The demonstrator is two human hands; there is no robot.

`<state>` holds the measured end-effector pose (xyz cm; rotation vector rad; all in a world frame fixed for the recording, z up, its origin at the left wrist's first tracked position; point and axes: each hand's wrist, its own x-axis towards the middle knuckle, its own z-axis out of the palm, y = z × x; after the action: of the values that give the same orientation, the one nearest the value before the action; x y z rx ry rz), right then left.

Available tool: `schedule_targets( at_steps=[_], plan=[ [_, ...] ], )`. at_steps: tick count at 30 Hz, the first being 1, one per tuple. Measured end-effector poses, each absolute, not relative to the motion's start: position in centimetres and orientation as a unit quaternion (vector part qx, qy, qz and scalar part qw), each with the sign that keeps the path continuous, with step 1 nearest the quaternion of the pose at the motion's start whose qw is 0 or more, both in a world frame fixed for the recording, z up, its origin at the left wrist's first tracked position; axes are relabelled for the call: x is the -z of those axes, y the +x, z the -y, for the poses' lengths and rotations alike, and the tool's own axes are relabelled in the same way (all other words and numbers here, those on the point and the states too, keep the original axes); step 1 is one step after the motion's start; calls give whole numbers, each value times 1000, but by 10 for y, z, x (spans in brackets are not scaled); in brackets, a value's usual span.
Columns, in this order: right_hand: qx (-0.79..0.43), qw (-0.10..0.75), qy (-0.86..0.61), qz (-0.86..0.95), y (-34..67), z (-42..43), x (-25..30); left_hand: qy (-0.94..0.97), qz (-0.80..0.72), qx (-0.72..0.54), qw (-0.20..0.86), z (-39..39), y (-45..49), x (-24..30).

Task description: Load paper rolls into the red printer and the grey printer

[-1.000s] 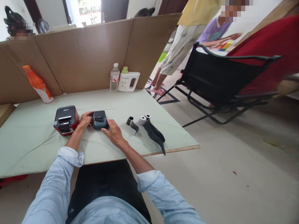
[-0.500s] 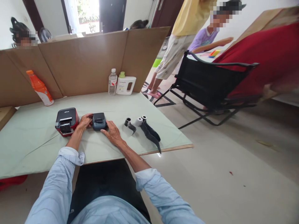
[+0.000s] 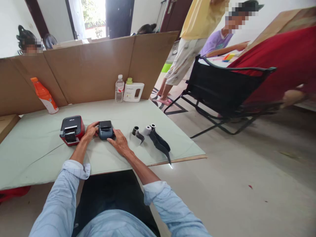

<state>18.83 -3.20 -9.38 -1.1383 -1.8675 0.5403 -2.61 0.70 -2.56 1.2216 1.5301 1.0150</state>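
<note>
"Fingers?"
"Right hand [image 3: 120,142] clasping the right side of the small dark device [image 3: 105,131]. Left hand [image 3: 91,131] curled at its left; can't tell whether pinching."
"Device's place?"
"On the table [image 3: 32,138], between a red-black printer [image 3: 72,130] and 3 rolls [image 3: 147,131]."

The small device [image 3: 105,132] is dark blue-grey and black.
</note>
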Motion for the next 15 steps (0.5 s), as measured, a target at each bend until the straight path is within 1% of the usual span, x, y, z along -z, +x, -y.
schedule_targets(
  at_steps=[3,7,15],
  plan=[
    [-219,429,-455,749,188,32,93,499,-589,-425,472,-4,-32,28],
    [-219,435,-456,745,188,32,93,513,-578,-444,454,-7,-32,25],
    [-212,442,-443,751,189,33,93,518,-622,-462,362,-29,-23,10]
  ],
)
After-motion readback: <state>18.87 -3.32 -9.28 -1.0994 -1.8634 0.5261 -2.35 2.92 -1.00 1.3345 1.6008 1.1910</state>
